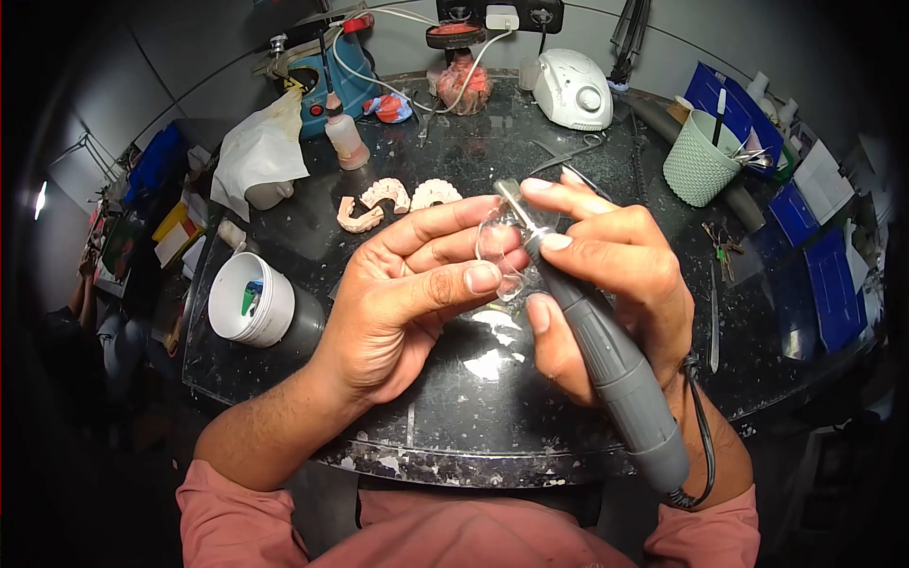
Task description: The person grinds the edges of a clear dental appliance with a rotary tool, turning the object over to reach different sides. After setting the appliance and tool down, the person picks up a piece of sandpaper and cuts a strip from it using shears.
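Observation:
My left hand (pixel 417 284) pinches a small clear plastic piece (pixel 497 248) between thumb and fingers, above the dark speckled worktop (pixel 454 426). My right hand (pixel 615 275) grips a grey corded rotary handpiece (pixel 615 364) like a pen. Its metal tip (pixel 511 197) rests against the clear piece. Beyond the hands, several pale dental casts (pixel 393 201) lie on the worktop.
A white cup (pixel 248 301) stands at the left and a green holder with tools (pixel 699 159) at the right. At the back are a white control unit (pixel 573 90), a blue machine (pixel 331 80), a pink-and-red model (pixel 461 80), a small bottle (pixel 346 140) and a white bag (pixel 258 151). Blue trays (pixel 833 275) sit far right.

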